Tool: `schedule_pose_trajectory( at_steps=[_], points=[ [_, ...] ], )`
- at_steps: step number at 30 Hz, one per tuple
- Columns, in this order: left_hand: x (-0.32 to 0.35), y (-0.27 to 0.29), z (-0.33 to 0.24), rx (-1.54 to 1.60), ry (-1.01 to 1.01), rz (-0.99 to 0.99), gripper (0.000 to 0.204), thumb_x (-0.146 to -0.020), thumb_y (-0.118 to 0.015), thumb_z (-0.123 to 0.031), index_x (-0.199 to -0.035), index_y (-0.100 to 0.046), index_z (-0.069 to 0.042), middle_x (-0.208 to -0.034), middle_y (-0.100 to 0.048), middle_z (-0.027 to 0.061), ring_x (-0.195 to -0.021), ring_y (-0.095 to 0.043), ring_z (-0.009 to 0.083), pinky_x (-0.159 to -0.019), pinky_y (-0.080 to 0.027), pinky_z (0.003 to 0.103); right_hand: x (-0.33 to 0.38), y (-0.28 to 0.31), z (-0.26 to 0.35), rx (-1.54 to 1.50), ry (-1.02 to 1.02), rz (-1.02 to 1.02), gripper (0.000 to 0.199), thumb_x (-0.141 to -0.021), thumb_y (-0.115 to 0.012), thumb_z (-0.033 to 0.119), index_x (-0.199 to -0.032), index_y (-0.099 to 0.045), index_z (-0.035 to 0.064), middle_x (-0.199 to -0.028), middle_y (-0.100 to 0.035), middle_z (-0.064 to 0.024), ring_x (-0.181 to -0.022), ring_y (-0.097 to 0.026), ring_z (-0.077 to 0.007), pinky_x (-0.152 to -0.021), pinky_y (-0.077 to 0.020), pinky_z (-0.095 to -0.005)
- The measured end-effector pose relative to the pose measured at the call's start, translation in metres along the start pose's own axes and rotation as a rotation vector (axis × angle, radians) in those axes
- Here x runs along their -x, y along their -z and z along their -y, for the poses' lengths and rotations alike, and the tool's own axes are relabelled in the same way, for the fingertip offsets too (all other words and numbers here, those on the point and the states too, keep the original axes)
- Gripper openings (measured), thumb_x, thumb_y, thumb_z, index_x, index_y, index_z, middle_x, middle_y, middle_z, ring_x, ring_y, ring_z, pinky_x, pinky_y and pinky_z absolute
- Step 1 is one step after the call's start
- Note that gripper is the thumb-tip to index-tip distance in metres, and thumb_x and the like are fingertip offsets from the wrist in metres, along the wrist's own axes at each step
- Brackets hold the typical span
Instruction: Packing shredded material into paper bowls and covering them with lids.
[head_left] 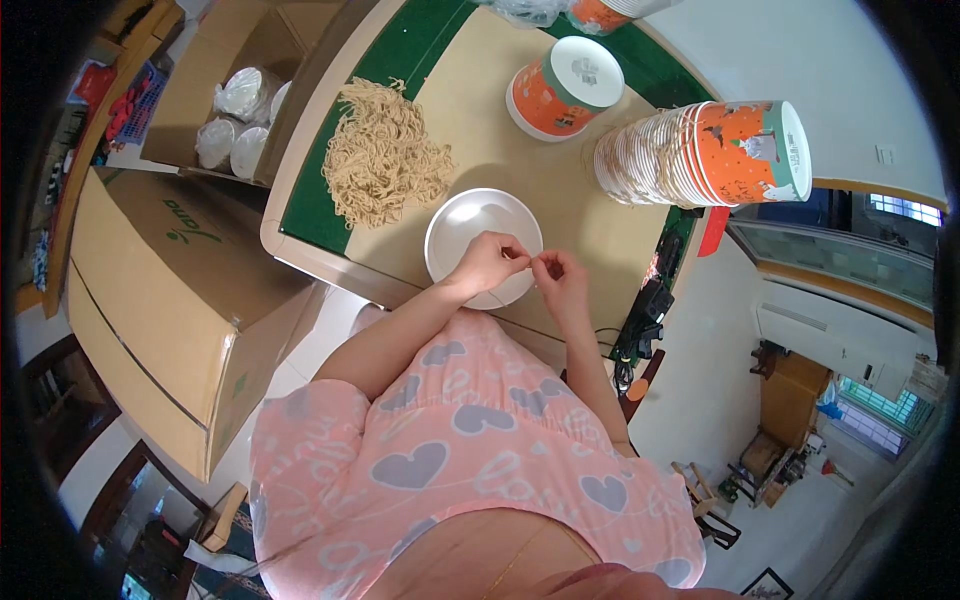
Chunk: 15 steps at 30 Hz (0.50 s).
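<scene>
Both hands meet over the near right part of a white round bowl (465, 225), fingertips close together. My left hand (487, 262) is closed in a pinch, and so is my right hand (564, 284) just beside it. What the fingertips hold is too small to make out. Beyond the bowl to the left lies a loose heap of beige string loops (385, 155). An orange paper tub (555, 95) stands upside down on a white rim behind the bowl. To the right, a long stack of nested orange and white paper tubs (700, 155) lies tilted, with beige strands along its rims.
The table (510, 50) has a beige middle and green border. Black cables and adapters (645, 320) crowd its right edge. Another tub (600, 14) and clear plastic (525, 10) sit at the far edge. Left are an open carton (185, 130) of wrapped white stacks and a large closed carton (170, 300).
</scene>
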<state>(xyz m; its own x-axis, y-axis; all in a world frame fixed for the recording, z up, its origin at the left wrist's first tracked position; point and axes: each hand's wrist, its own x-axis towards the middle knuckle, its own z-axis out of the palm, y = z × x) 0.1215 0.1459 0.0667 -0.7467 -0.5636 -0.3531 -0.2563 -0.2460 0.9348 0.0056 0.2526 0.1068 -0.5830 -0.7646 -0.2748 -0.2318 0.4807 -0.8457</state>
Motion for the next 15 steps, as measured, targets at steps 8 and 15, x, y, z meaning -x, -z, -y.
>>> schedule_pose_trajectory(
  at_steps=[8,15],
  points=[
    [-0.0002,0.0025,0.0023,0.068,-0.012,-0.061,0.014,-0.076,-0.066,-0.011,-0.083,-0.067,0.0,-0.077,-0.068,0.0094,-0.07,-0.064,0.015,-0.066,-0.05,0.028,-0.0003,0.0016,-0.0062,0.038,0.011,-0.029,0.008,-0.082,-0.062,0.006,-0.089,-0.061,0.0016,-0.075,-0.058,-0.0037,-0.064,-0.052,-0.0094,-0.058,-0.0435,-0.0243],
    [0.0024,0.0064,-0.0048,0.179,0.074,-0.012,0.013,-0.079,-0.064,-0.009,-0.086,-0.065,0.001,-0.076,-0.067,0.0073,-0.071,-0.063,0.0127,-0.065,-0.049,0.026,0.0033,0.0035,0.0017,0.149,0.189,-0.008,0.016,-0.078,-0.065,0.004,-0.094,-0.063,0.0045,-0.072,-0.053,-0.0045,-0.06,-0.05,-0.0119,-0.055,-0.0416,-0.0256]
  ],
)
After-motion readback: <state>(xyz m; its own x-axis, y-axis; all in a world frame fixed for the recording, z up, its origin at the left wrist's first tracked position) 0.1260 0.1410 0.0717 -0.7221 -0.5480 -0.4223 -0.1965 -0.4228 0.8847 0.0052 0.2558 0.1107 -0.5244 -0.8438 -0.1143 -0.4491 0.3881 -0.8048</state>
